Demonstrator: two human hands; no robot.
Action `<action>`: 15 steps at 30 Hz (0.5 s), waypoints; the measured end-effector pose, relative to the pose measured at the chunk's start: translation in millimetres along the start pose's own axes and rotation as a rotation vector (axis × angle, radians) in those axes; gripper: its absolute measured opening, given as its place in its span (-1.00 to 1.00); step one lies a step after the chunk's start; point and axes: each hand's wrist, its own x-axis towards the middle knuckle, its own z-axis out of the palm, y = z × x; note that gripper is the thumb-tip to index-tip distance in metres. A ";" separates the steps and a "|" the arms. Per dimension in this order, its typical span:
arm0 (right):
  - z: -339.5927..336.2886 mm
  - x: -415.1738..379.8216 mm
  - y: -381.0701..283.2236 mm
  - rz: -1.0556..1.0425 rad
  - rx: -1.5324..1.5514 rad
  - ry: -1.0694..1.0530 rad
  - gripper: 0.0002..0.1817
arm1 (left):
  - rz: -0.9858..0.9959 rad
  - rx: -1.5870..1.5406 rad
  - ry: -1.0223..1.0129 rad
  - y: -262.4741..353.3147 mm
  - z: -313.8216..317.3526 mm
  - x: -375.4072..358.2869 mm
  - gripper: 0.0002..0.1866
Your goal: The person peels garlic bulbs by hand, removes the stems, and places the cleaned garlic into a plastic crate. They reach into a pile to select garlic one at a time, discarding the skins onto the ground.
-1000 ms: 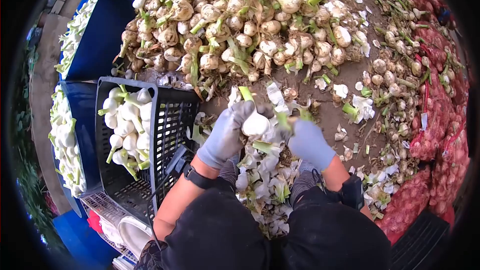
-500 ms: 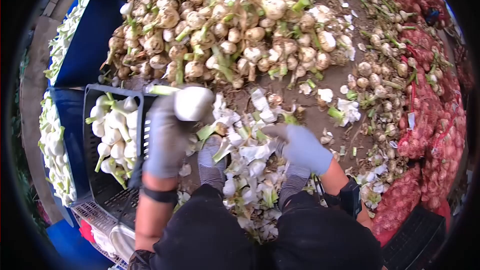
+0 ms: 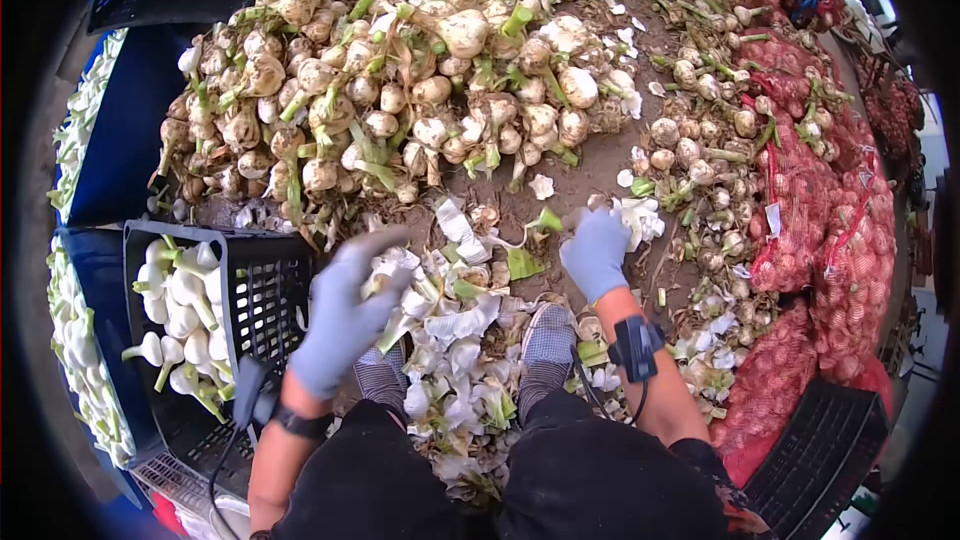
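Note:
My left hand [image 3: 350, 305], in a grey-blue glove with dirty fingertips, is above the peelings beside the black crate. Its fingers are spread and nothing is in them. Peeled white garlic bulbs [image 3: 185, 315] with trimmed green stems lie in the black crate [image 3: 265, 290]. My right hand [image 3: 597, 252], gloved alike, reaches low over the soil, fingers slightly bent and apart, with no bulb visible in it. Just left of its fingertips is a cut green stem [image 3: 547, 221]; white garlic skins [image 3: 640, 220] lie to its right. Ahead rises a heap of unpeeled garlic [image 3: 390, 90].
Garlic peelings [image 3: 460, 340] cover the ground between my shoes. Red mesh sacks [image 3: 845, 250] of garlic line the right side, with loose small bulbs [image 3: 700, 155] beside them. A black crate [image 3: 820, 450] stands at lower right. Blue bins [image 3: 120, 140] of white garlic stand at left.
The white garlic bulb in my left hand is gone from it, and the fingers have spread. My right hand has moved forward, away from my knees. The view has shifted to the right.

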 end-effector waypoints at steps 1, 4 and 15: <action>2.3 -9.0 -1.8 0.037 0.399 0.073 -0.84 | 0.048 -0.028 -0.033 -8.1 21.4 5.0 -0.49; -0.6 -20.3 -22.3 -0.004 0.675 0.078 -0.74 | 0.245 0.091 -0.200 -17.6 72.5 24.3 -0.43; 2.3 -35.7 -13.7 -0.305 0.398 -0.196 -0.35 | -0.235 -0.218 -0.936 -77.3 88.0 -41.6 -0.65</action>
